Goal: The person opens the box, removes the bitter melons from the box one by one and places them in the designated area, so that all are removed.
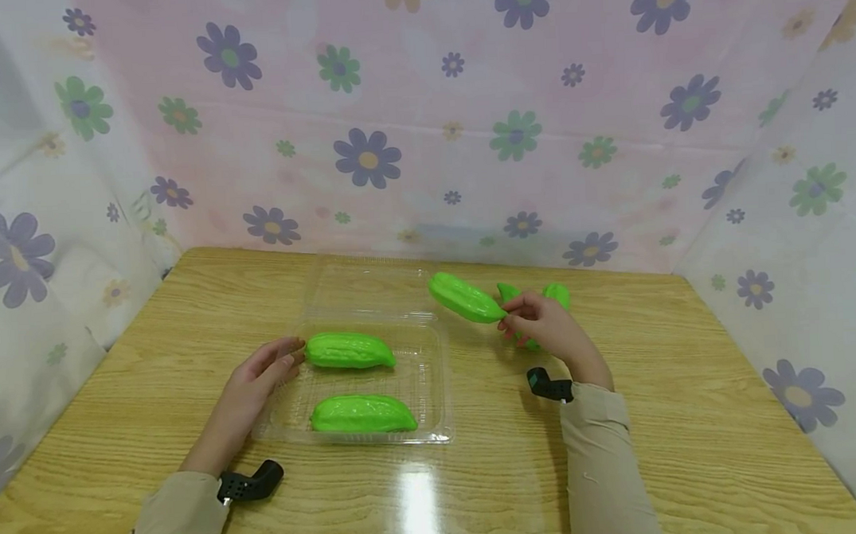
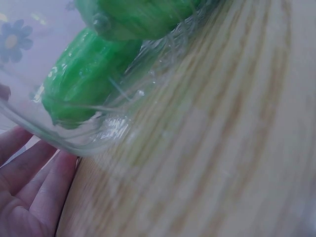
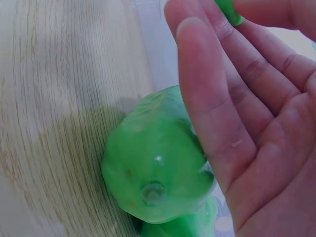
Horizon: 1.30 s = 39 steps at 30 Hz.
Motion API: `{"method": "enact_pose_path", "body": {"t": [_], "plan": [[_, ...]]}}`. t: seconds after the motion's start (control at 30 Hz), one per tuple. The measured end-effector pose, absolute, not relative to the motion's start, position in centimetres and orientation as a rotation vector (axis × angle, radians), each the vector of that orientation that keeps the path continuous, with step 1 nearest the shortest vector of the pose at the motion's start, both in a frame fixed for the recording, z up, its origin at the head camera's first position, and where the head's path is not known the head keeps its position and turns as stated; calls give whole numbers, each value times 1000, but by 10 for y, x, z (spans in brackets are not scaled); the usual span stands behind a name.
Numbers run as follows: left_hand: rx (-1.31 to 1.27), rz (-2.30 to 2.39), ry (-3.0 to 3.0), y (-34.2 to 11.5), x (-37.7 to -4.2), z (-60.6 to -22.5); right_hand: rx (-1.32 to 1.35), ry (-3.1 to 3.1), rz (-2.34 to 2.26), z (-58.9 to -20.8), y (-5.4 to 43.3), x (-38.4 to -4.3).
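My right hand [image 1: 545, 325] pinches a bright green, ridged bitter melon [image 1: 465, 297] by its pointed end. The melon hangs right of the clear plastic clamshell box [image 1: 443, 378], its blunt end toward the lid. Inside the box lie two similar melons, one farther back [image 1: 349, 350] and one near the front wall [image 1: 363, 414]. My left hand [image 1: 257, 382] rests at the box's left rim with fingers mostly straight; in the left wrist view its fingers [image 2: 49, 182] lie against the outside of the wall. Another melon [image 3: 158, 163] sits under the right palm.
The clear lid [image 1: 372, 289] lies folded back behind the box. More green melons [image 1: 557, 295] are on the wooden table [image 1: 657, 416], partly hidden by the right hand. A flower-print cloth [image 1: 422, 124] encloses the back and sides.
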<state>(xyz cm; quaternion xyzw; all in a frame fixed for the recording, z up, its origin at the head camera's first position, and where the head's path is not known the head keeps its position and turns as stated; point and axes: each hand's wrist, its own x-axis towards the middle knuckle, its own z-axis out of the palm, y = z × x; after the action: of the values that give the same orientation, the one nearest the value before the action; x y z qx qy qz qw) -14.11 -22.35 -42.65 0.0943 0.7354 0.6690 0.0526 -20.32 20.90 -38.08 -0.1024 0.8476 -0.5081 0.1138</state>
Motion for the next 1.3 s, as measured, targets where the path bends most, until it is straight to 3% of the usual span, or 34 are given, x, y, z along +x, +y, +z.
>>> {"method": "enact_pose_path", "body": {"t": [1.3], "plan": [[322, 2029, 2237, -224, -141, -425, -303, 2469, -1512, -383, 209, -205]]}}
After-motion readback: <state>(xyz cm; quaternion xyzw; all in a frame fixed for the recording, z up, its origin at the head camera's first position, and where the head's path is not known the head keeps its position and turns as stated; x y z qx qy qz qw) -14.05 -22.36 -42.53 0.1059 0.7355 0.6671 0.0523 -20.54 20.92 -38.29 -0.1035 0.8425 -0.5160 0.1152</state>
